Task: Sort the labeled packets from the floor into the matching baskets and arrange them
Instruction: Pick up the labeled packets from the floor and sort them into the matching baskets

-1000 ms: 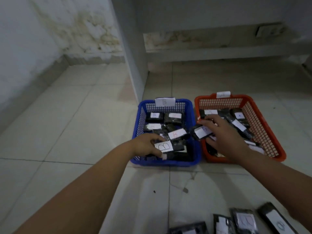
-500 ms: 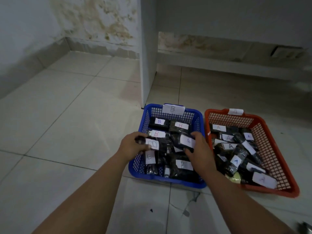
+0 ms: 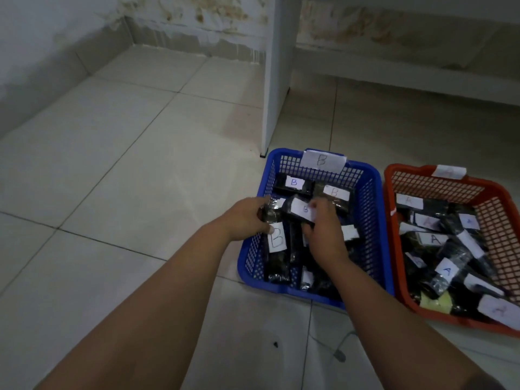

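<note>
Your left grip [image 3: 247, 218] pinched the far end of a B packet [image 3: 277, 249] lying near-to-far along the blue basket's [image 3: 371, 220] left wall; your right grip [image 3: 320, 229] held another [image 3: 302, 211] crosswise, just right.

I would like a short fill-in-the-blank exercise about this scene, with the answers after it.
1. Both hands, left hand and right hand, work inside the ____ basket.
2. The tag on that basket's far rim shows the letter ____.
3. The packets in the red basket carry the letter ____.
4. The red basket stands to the ____ of the other one.

Answers: blue; B; A; right
</note>
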### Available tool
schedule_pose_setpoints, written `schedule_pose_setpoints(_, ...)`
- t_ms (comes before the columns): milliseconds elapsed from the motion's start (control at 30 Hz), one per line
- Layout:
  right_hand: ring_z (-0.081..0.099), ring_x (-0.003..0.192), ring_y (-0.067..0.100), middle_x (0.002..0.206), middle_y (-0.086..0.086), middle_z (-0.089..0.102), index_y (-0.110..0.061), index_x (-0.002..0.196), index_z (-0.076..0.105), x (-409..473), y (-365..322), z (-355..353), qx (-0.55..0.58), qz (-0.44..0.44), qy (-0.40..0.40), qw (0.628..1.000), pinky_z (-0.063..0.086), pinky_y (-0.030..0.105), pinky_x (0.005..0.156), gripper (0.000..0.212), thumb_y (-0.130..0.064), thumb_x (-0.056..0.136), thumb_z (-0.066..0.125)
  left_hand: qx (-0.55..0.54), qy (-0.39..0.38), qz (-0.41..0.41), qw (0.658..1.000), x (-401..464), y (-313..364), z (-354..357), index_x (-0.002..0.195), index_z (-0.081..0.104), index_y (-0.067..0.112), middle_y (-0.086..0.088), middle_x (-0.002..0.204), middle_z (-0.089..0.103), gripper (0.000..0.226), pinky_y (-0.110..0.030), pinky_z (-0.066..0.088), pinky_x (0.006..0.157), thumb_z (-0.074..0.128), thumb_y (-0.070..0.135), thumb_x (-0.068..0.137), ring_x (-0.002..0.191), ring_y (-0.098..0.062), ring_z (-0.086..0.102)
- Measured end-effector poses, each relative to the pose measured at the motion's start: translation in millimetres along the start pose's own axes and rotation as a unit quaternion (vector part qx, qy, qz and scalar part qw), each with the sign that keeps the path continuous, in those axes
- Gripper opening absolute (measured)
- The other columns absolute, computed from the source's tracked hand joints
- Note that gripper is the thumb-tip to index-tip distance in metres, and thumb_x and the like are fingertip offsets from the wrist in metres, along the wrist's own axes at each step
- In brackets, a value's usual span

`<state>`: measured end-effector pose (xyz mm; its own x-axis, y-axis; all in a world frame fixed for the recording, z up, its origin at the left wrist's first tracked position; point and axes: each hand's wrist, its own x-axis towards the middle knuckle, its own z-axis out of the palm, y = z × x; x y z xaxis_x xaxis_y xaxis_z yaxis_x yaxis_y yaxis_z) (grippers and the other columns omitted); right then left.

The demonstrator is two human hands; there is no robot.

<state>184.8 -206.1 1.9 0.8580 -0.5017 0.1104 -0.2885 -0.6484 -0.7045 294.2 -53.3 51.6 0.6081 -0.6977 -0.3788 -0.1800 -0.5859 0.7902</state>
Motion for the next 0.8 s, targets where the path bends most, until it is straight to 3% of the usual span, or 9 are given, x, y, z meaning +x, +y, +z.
schedule_pose_setpoints(100,0.045,0.118,0.027,0.136,0.008,0.041,-0.011,0.117,0.05,-5,9,13,-0.097,-0.03,-0.099,0.99,0.042,0.036,0.094,0.039,0.002,0.081,0.057,0.028,-0.021,-0.026,0.999,0,0,-6,0.118,0.042,0.016,-0.006,0.11,0.059,0.052,-0.027,0.05,0.075,0.075,0.012,0.078,0.099,-0.019,0.057)
schedule_pose_setpoints(167,0.036,0.132,0.028,0.152,0.009,0.026,-0.013,0.131,0.045,-6,11,17,-0.137,-0.017,-0.131,0.982,0.036,0.037,0.106,0.046,-0.001,0.087,0.052,0.11,-0.016,-0.019,0.994,3,1,-2,0.104,0.041,0.016,-0.005,0.108,0.056,0.045,-0.027,0.046,0.073,0.076,0.015,0.077,0.097,-0.019,0.055)
schedule_pose_setpoints(233,0.028,0.137,0.029,0.156,0.01,0.019,-0.017,0.138,0.041,-3,10,14,-0.175,-0.019,-0.13,0.976,0.024,0.036,0.112,0.049,-0.005,0.091,0.048,0.223,0.006,0.009,0.975,2,2,8,0.108,0.049,0.013,-0.007,0.114,0.053,0.041,-0.027,0.043,0.077,0.075,0.014,0.077,0.1,-0.021,0.053)
schedule_pose_setpoints(300,0.02,0.14,0.029,0.158,0.006,0.013,-0.025,0.144,0.033,-2,8,8,-0.231,-0.025,-0.129,0.964,0.014,0.039,0.115,0.051,-0.016,0.095,0.045,0.378,0.06,0.048,0.923,-1,-6,22,0.122,0.052,0.013,-0.011,0.121,0.047,0.049,-0.033,0.044,0.082,0.072,0.013,0.078,0.106,-0.026,0.051)
schedule_pose_setpoints(367,0.015,0.142,0.027,0.159,0.002,0.007,-0.032,0.147,0.021,-7,7,1,-0.264,-0.032,-0.129,0.955,0.007,0.042,0.116,0.054,-0.025,0.097,0.041,0.494,0.14,0.092,0.853,-5,-20,36,0.129,0.051,0.016,-0.012,0.118,0.05,0.062,-0.035,0.045,0.077,0.075,0.014,0.073,0.1,-0.028,0.054)
schedule_pose_setpoints(433,0.014,0.143,0.024,0.159,0.0,0.008,-0.032,0.149,0.015,-16,8,-10,-0.261,-0.049,-0.127,0.956,0.005,0.041,0.116,0.057,-0.027,0.097,0.04,0.514,0.181,0.1,0.832,-9,-29,43,0.133,0.048,0.015,-0.012,0.113,0.053,0.072,-0.036,0.044,0.075,0.078,0.018,0.067,0.096,-0.029,0.055)
schedule_pose_setpoints(533,0.02,0.141,0.024,0.157,0.002,0.017,-0.029,0.147,0.022,-25,9,-38,-0.204,-0.05,-0.115,0.971,0.014,0.041,0.115,0.058,-0.027,0.095,0.047,0.497,0.177,0.126,0.84,-12,-20,43,0.127,0.052,0.014,-0.01,0.112,0.054,0.061,-0.035,0.042,0.08,0.075,0.021,0.072,0.099,-0.028,0.055)
schedule_pose_setpoints(633,0.035,0.133,0.026,0.149,0.006,0.034,-0.022,0.141,0.037,-38,14,-77,-0.17,-0.048,-0.09,0.98,0.03,0.037,0.11,0.052,-0.02,0.091,0.054,0.41,0.091,0.146,0.896,-15,10,43,0.128,0.052,0.017,-0.008,0.122,0.054,0.043,-0.037,0.042,0.089,0.059,0.017,0.086,0.111,-0.026,0.052)
schedule_pose_setpoints(800,0.053,0.11,0.028,0.123,0.012,0.055,-0.012,0.126,0.053,-76,28,-146,-0.176,-0.075,-0.04,0.981,0.041,0.035,0.093,0.04,-0.01,0.087,0.056,0.345,0.053,0.194,0.917,-24,65,70,0.116,0.06,0.017,-0.011,0.111,0.061,0.031,-0.039,0.049,0.084,0.058,0.017,0.085,0.101,-0.028,0.058)
